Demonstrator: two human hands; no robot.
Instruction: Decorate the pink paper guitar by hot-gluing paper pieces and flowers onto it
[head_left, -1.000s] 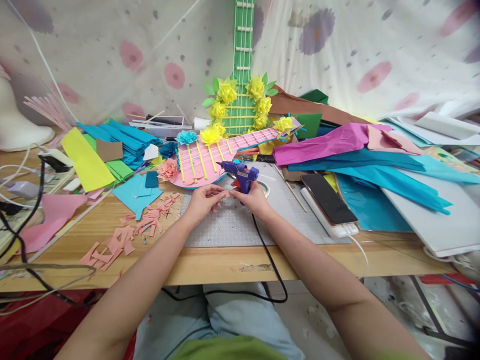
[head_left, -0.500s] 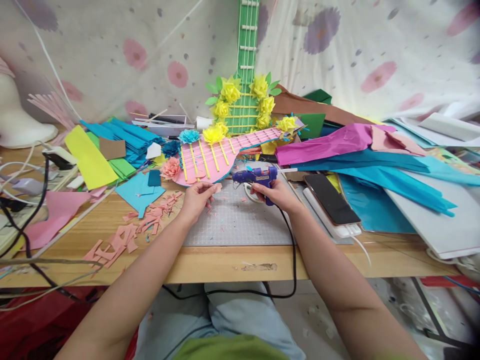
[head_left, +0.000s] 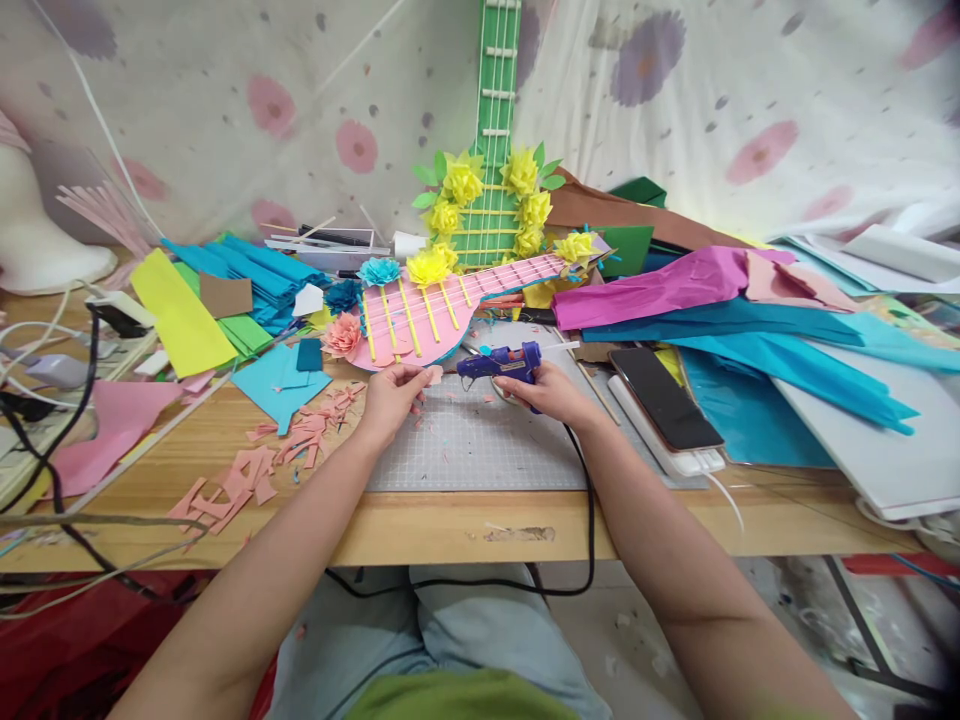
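Note:
My right hand (head_left: 546, 392) is wrapped round a blue hot glue gun (head_left: 499, 362), whose nozzle points left; a white glue stick (head_left: 566, 346) sticks out of its back. Between the fingertips of my left hand (head_left: 394, 402) is pinched a small pale pink piece of paper (head_left: 435, 375). The nozzle is a short way right of that piece, apart from it. Just behind both hands lies a pink paper guitar (head_left: 435, 320) with yellow strips and strings. A salmon paper flower (head_left: 343, 336), blue flowers and yellow flowers sit along its edge.
A grey cutting mat (head_left: 480, 450) lies beneath my hands. Salmon paper scraps (head_left: 240, 485) are scattered at left, near tangled cables (head_left: 52, 460). A green paper guitar (head_left: 487, 215) stands behind. To the right are a phone (head_left: 666, 398) and folded crepe paper (head_left: 660, 285).
The glue gun in my right hand has moved left and slightly down, its nozzle closer to the pink piece. My left hand has hardly moved.

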